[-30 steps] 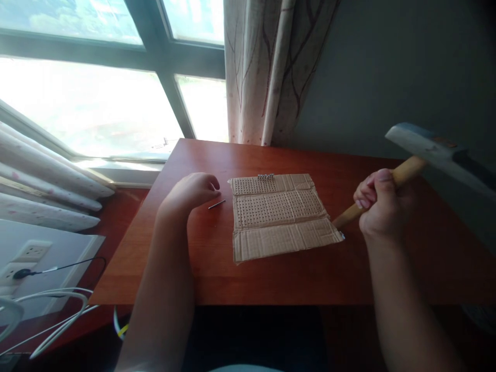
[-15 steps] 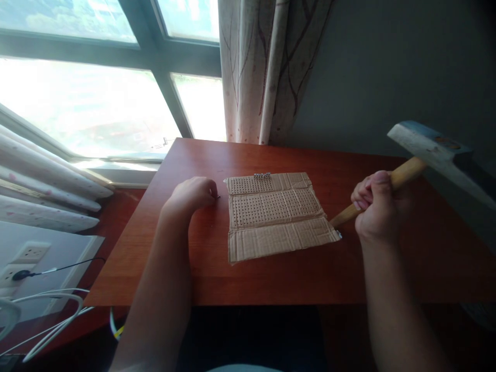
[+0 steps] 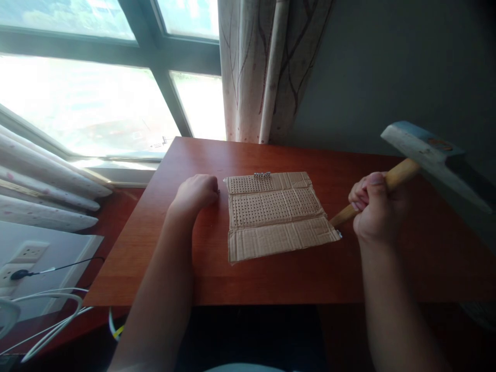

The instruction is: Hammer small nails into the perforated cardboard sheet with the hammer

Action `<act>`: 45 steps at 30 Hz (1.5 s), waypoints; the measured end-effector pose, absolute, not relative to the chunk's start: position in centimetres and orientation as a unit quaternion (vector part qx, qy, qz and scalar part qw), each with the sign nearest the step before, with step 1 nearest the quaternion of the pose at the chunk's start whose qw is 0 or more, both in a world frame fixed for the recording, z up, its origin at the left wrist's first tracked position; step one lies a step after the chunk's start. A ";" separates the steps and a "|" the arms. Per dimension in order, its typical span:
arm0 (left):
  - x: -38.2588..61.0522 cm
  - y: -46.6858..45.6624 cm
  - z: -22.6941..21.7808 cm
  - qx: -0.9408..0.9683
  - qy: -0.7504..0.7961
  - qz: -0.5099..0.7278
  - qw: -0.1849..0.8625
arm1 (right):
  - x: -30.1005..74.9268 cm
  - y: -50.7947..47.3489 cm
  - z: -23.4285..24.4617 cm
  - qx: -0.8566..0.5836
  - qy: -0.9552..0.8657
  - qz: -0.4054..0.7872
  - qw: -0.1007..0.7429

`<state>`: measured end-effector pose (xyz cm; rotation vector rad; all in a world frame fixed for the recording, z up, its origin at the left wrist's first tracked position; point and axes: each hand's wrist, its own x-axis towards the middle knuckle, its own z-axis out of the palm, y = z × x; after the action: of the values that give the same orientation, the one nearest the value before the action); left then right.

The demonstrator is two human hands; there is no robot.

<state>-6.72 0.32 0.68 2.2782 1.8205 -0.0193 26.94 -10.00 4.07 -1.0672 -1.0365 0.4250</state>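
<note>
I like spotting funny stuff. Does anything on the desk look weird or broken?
The cardboard is odd: it is full of neat rows of little holes, with ragged edges, and a short row of nails stands at its far edge.

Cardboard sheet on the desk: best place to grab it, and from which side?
Take the cardboard sheet by its near, unpunched strip, coming in from the desk's front edge. It lies flat, so a thumb-over, fingers-under pinch at that raised near-left corner looks easiest. The far edge carries a row of nails, and the hammer in the right hand crowds the right corner.
</note>
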 end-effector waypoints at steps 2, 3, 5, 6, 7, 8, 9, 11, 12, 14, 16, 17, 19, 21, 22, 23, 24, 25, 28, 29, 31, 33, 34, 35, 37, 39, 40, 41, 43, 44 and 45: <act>-6.8 0.4 0.5 0.768 0.632 0.034 0.095 | 26.9 -10.1 4.1 -0.482 -0.469 0.192 0.715; -6.8 0.5 0.4 0.761 0.640 0.063 0.085 | 26.9 -10.1 4.1 -0.481 -0.470 0.192 0.715; -6.8 0.6 0.5 0.744 0.651 0.135 0.069 | 26.9 -10.1 4.0 -0.475 -0.472 0.192 0.717; -6.8 0.6 0.6 0.735 0.653 0.171 0.059 | 26.9 -10.1 4.0 -0.472 -0.473 0.192 0.719; -6.7 0.6 0.8 0.727 0.652 0.208 0.049 | 27.0 -10.2 4.0 -0.470 -0.474 0.191 0.720; -6.6 0.5 1.1 0.719 0.649 0.247 0.040 | 27.0 -10.2 4.0 -0.468 -0.473 0.189 0.722; -6.4 0.4 1.4 0.709 0.642 0.290 0.038 | 27.0 -10.1 3.9 -0.469 -0.472 0.188 0.722; -5.9 0.3 2.0 0.686 0.615 0.383 0.065 | 27.1 -10.1 3.9 -0.474 -0.469 0.185 0.722; -5.6 0.2 2.3 0.672 0.594 0.433 0.093 | 27.2 -10.1 3.9 -0.477 -0.468 0.184 0.721; -4.7 0.0 2.6 0.646 0.540 0.515 0.161 | 27.2 -10.1 4.0 -0.480 -0.466 0.184 0.720; -3.5 -0.2 2.7 0.633 0.491 0.556 0.221 | 27.3 -10.0 4.1 -0.477 -0.466 0.187 0.721; -3.0 -0.4 2.7 0.633 0.473 0.562 0.243 | 27.3 -10.0 4.1 -0.474 -0.465 0.191 0.723; -1.9 -0.8 2.6 0.647 0.453 0.552 0.266 | 27.3 -10.0 4.2 -0.469 -0.465 0.196 0.725; -1.2 -1.1 2.4 0.673 0.452 0.526 0.256 | 27.3 -10.1 4.2 -0.469 -0.465 0.197 0.724; -0.9 -1.3 2.4 0.686 0.456 0.512 0.245 | 27.2 -10.1 4.2 -0.471 -0.466 0.196 0.722; -0.7 -1.4 2.3 0.697 0.461 0.498 0.233 | 27.2 -10.1 4.2 -0.474 -0.467 0.195 0.721; -0.5 -1.5 2.3 0.704 0.466 0.487 0.224 | 27.2 -10.1 4.1 -0.476 -0.467 0.195 0.720; -0.4 -1.5 2.2 0.707 0.471 0.479 0.220 | 27.2 -10.1 4.1 -0.477 -0.467 0.196 0.718; -0.3 -1.5 2.0 0.706 0.476 0.473 0.228 | 27.3 -10.1 4.0 -0.477 -0.469 0.196 0.717; -0.2 -1.5 1.9 0.705 0.476 0.472 0.233 | 27.3 -10.1 4.0 -0.476 -0.470 0.196 0.717; -0.2 -1.4 1.8 0.703 0.475 0.472 0.240 | 27.3 -10.1 4.0 -0.475 -0.471 0.196 0.717; -0.2 -1.4 1.6 0.704 0.473 0.472 0.241 | 27.3 -10.1 4.0 -0.474 -0.470 0.196 0.718; -0.2 -1.3 1.6 0.704 0.472 0.474 0.239 | 27.2 -10.1 4.0 -0.473 -0.469 0.197 0.719; -0.3 -1.3 1.6 0.705 0.471 0.475 0.236 | 27.2 -10.1 4.0 -0.470 -0.469 0.199 0.720; -0.3 -1.2 1.5 0.705 0.470 0.477 0.233 | 27.2 -10.2 4.0 -0.462 -0.471 0.206 0.723; -0.3 -1.2 1.5 0.704 0.472 0.476 0.235 | 27.2 -10.2 4.0 -0.453 -0.475 0.210 0.725; -0.3 -1.2 1.5 0.702 0.474 0.475 0.238 | 27.2 -10.2 4.0 -0.450 -0.477 0.210 0.725; -0.3 -1.1 1.4 0.701 0.475 0.474 0.242 | 27.2 -10.2 4.0 -0.449 -0.480 0.210 0.724; -0.3 -1.1 1.4 0.698 0.477 0.474 0.247 | 27.2 -10.3 4.0 -0.449 -0.483 0.209 0.722; -0.3 -1.1 1.3 0.697 0.477 0.475 0.248 | 27.1 -10.3 4.0 -0.449 -0.484 0.210 0.721; -0.3 -1.1 1.3 0.697 0.476 0.475 0.248 | 27.1 -10.3 4.0 -0.448 -0.485 0.211 0.721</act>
<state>-0.31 -1.08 1.33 1.9010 1.2970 1.2958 27.14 -10.30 3.97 -0.9903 -1.0723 0.4663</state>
